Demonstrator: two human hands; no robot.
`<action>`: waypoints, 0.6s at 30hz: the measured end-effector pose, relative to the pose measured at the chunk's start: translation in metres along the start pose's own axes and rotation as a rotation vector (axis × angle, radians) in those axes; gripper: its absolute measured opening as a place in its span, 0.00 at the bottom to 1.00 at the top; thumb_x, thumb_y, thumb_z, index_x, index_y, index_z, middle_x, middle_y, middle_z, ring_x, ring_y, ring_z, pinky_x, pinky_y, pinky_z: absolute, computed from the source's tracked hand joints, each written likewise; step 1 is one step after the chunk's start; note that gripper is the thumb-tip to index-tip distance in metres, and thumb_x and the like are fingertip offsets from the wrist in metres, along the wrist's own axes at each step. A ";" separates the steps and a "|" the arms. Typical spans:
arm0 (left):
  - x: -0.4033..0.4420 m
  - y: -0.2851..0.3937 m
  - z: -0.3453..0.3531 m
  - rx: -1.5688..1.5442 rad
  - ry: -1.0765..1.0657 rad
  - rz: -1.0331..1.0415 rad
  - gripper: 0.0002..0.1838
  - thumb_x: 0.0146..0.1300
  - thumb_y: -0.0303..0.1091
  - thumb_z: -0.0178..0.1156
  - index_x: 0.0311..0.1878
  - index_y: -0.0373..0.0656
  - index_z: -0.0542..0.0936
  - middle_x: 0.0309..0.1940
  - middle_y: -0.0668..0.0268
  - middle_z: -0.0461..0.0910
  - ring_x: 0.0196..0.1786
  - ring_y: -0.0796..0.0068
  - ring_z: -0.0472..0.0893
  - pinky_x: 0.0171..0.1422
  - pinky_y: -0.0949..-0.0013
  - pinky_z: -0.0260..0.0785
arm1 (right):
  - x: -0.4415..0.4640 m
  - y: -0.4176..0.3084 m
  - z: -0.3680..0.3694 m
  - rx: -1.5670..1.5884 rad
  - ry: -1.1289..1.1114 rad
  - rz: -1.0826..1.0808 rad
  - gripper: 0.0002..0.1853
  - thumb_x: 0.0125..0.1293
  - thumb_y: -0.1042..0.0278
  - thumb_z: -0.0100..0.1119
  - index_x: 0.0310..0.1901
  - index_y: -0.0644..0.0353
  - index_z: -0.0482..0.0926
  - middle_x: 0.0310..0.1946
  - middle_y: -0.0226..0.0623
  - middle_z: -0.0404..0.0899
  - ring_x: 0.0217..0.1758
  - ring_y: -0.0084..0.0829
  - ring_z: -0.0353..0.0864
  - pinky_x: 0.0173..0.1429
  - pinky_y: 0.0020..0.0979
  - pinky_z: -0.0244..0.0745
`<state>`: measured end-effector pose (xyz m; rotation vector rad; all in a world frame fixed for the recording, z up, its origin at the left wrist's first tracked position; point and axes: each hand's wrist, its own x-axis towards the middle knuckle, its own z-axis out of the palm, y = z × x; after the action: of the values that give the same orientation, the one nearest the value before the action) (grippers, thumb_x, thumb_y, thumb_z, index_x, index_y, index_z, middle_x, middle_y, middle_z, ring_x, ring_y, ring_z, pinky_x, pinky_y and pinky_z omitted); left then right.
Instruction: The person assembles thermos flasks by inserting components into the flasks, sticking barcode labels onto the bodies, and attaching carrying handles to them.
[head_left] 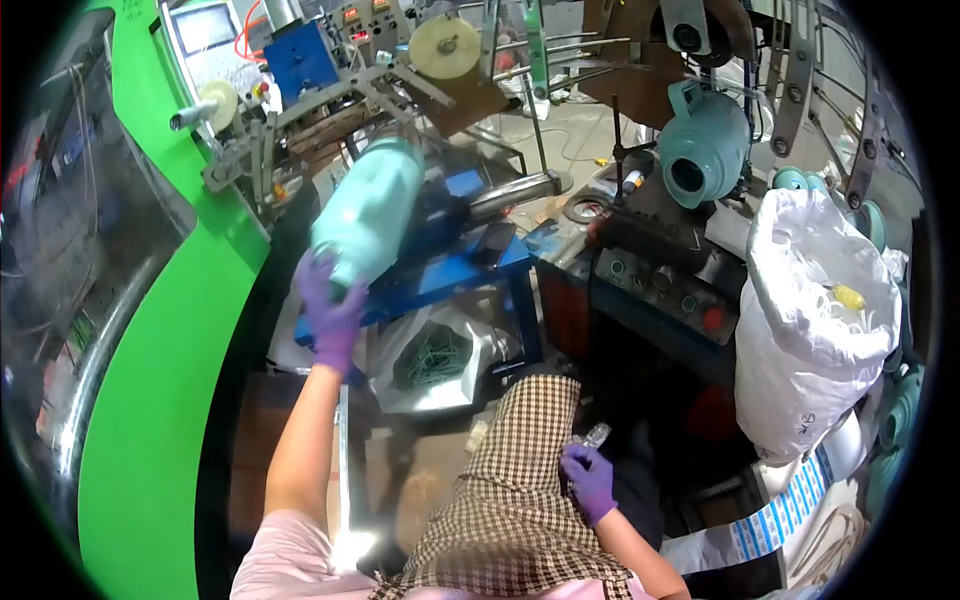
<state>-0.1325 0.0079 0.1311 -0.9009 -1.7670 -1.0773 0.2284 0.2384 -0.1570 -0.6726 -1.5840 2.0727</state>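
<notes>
My left hand (332, 310), in a purple glove, is closed around the neck end of a large pale teal plastic bottle (372, 205). The bottle is tilted, its neck toward me and its base up and away, above a blue metal stand (440, 275). Near my lap, at the right side of the checked apron (520, 450), is my right hand (590, 482), also gloved in purple. Its fingers are curled around a small clear plastic piece (597, 435), whose kind I cannot make out.
A bag with green scraps (435, 360) hangs under the stand. Another teal bottle (705, 150) sits on a dark machine with a button panel (655, 285). At right are a full white sack (810, 340) and a strip of blue labels (780, 520). A green machine panel (160, 430) borders the left.
</notes>
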 end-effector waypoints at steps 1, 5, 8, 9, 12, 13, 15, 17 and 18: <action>0.018 -0.010 0.025 0.231 -0.042 0.155 0.33 0.59 0.34 0.72 0.70 0.56 0.76 0.75 0.54 0.65 0.68 0.44 0.73 0.70 0.49 0.73 | 0.000 0.020 0.001 0.085 -0.023 0.029 0.12 0.69 0.77 0.67 0.53 0.67 0.84 0.41 0.30 0.85 0.42 0.20 0.81 0.49 0.22 0.78; 0.104 -0.027 0.103 0.511 -0.372 0.187 0.35 0.52 0.34 0.76 0.66 0.71 0.81 0.79 0.56 0.61 0.73 0.31 0.66 0.75 0.46 0.68 | 0.007 0.047 -0.005 0.234 -0.108 0.227 0.13 0.68 0.78 0.68 0.54 0.67 0.84 0.44 0.33 0.86 0.44 0.20 0.82 0.53 0.23 0.79; 0.147 -0.032 0.137 0.868 -0.665 0.149 0.38 0.48 0.34 0.77 0.65 0.75 0.81 0.81 0.63 0.59 0.77 0.26 0.59 0.79 0.46 0.64 | 0.016 0.038 -0.006 0.122 -0.152 0.125 0.14 0.68 0.77 0.68 0.54 0.67 0.84 0.44 0.33 0.86 0.45 0.20 0.82 0.54 0.23 0.79; 0.155 -0.059 0.144 0.819 -0.699 0.211 0.37 0.45 0.33 0.78 0.63 0.75 0.83 0.82 0.63 0.59 0.78 0.25 0.57 0.83 0.47 0.59 | 0.022 0.052 -0.010 0.163 -0.146 0.130 0.13 0.68 0.77 0.68 0.53 0.68 0.84 0.43 0.32 0.86 0.44 0.21 0.82 0.53 0.23 0.79; 0.161 -0.056 0.131 0.859 -0.833 0.301 0.37 0.47 0.31 0.76 0.63 0.74 0.84 0.83 0.66 0.56 0.81 0.26 0.52 0.85 0.41 0.52 | 0.026 0.068 -0.014 0.239 -0.084 0.210 0.12 0.69 0.77 0.67 0.53 0.68 0.85 0.40 0.32 0.86 0.42 0.21 0.82 0.49 0.23 0.79; 0.168 -0.080 0.131 0.833 -0.852 0.307 0.37 0.48 0.30 0.75 0.63 0.73 0.83 0.84 0.65 0.56 0.81 0.27 0.51 0.85 0.39 0.50 | 0.024 0.045 -0.010 0.300 -0.099 0.226 0.13 0.69 0.75 0.68 0.53 0.68 0.85 0.39 0.32 0.85 0.40 0.20 0.81 0.47 0.23 0.79; 0.166 -0.028 0.124 0.957 -0.921 0.297 0.32 0.58 0.26 0.68 0.65 0.72 0.82 0.84 0.66 0.54 0.82 0.30 0.52 0.86 0.43 0.53 | 0.022 0.053 -0.012 0.223 -0.098 0.160 0.13 0.68 0.73 0.67 0.52 0.67 0.85 0.39 0.30 0.85 0.38 0.19 0.80 0.45 0.23 0.77; 0.165 0.014 0.113 0.948 -0.973 0.350 0.38 0.55 0.36 0.73 0.72 0.68 0.76 0.83 0.56 0.54 0.84 0.38 0.49 0.86 0.42 0.47 | 0.015 0.037 -0.013 0.030 -0.086 0.106 0.14 0.67 0.72 0.67 0.53 0.65 0.85 0.38 0.29 0.85 0.38 0.19 0.79 0.43 0.23 0.76; 0.159 0.021 0.116 0.959 -0.924 0.448 0.41 0.53 0.40 0.75 0.74 0.67 0.74 0.82 0.53 0.55 0.84 0.40 0.49 0.85 0.43 0.49 | 0.016 0.043 -0.017 -0.073 -0.094 0.076 0.14 0.67 0.71 0.67 0.53 0.64 0.85 0.37 0.30 0.85 0.37 0.18 0.79 0.42 0.23 0.76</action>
<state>-0.2070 0.1449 0.2527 -1.1180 -2.2530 0.6039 0.2239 0.2510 -0.2043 -0.6797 -1.7189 2.1388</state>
